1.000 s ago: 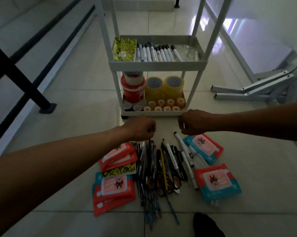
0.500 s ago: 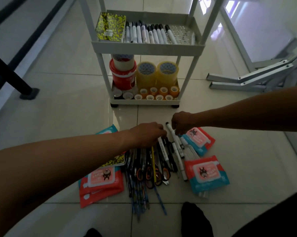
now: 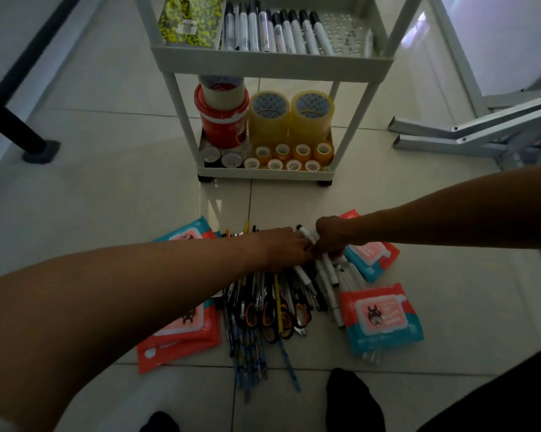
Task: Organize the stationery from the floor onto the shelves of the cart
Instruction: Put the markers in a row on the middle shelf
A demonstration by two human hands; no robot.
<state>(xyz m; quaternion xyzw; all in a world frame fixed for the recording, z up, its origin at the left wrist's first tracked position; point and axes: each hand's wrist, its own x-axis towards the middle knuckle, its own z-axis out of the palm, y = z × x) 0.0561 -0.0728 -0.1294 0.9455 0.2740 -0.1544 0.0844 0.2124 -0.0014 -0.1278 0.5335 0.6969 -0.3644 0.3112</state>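
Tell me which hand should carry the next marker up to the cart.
Right, probably: the right hand already curls around a white marker. The left hand only rests on the pens.

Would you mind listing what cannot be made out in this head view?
- Left hand: fingers hidden behind its own back; grip unclear.
- Right hand: fingers curl round a white marker; how many markers it holds is unclear.
- Cart: top cut off by the frame edge.
- Wipes packet: print too small to read.
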